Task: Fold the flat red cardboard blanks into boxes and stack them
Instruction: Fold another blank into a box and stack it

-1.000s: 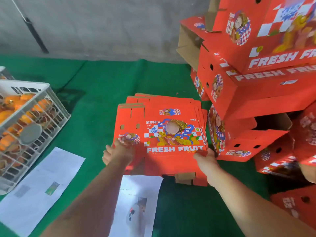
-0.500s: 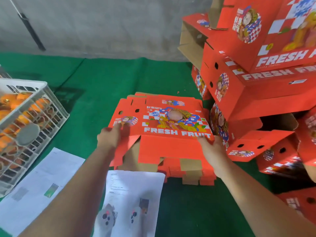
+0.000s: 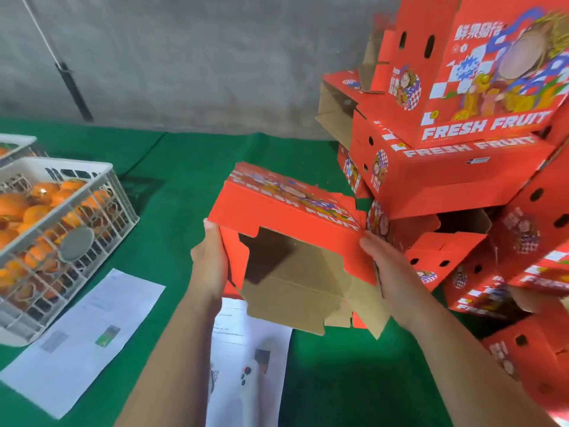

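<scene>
I hold a red cardboard blank (image 3: 286,211) in the air above the green cloth, and it is opened into a box shape. Its printed face points up and away, and its open brown inside faces me with loose flaps hanging below. My left hand (image 3: 211,260) grips the left side wall. My right hand (image 3: 385,263) grips the right edge. A pile of folded red boxes (image 3: 455,167) rises at the right, some tilted. The stack of flat blanks is hidden behind the held box.
A white plastic crate (image 3: 77,180) full of oranges stands at the left. Two printed paper sheets (image 3: 83,334) lie on the green cloth (image 3: 184,167) near me. A grey wall runs behind, with a dark rod leaning against it.
Both hands lifted the top blank off the flat stack and raised it toward me. It went from flat to an opened box shape with flaps hanging.
</scene>
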